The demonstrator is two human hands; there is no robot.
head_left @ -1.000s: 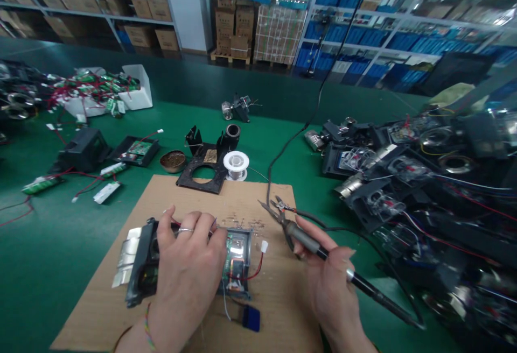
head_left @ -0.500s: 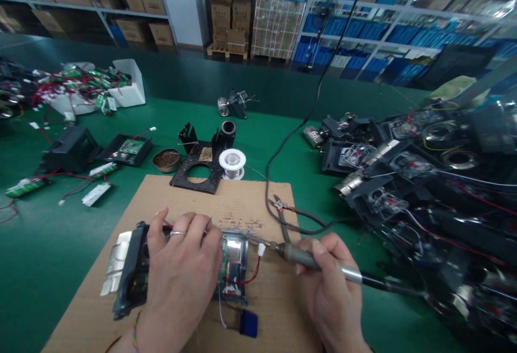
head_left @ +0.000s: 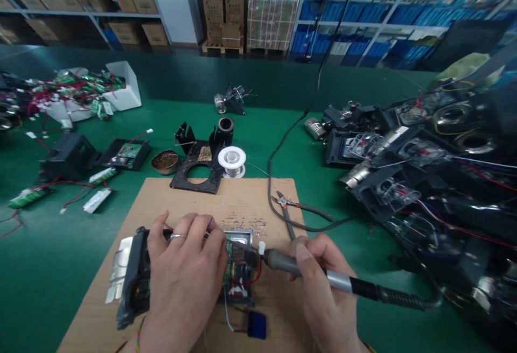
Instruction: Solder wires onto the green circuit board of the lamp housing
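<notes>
My left hand (head_left: 181, 275) lies over a black device housing (head_left: 133, 283) on a cardboard sheet (head_left: 238, 202), its fingers pinching thin wires near the green circuit board (head_left: 238, 275). My right hand (head_left: 323, 294) grips a soldering iron (head_left: 307, 272) like a pen. Its tip points left and reaches the top of the circuit board beside a small white connector (head_left: 262, 246) on red wire. A blue component (head_left: 257, 325) on a white lead lies just below the board.
Wire cutters (head_left: 285, 207) lie on the cardboard's right edge beside the iron's cable. A solder spool (head_left: 231, 158), a black stand (head_left: 197, 167) and a brass cleaner bowl (head_left: 165, 161) sit behind. A heap of black housings (head_left: 424, 170) fills the right; battery packs (head_left: 28, 197) and a white box (head_left: 125, 86) lie left.
My right hand swung the soldering iron from pointing up near the cutters down and left, bringing its tip onto the circuit board. My left hand stayed on the housing.
</notes>
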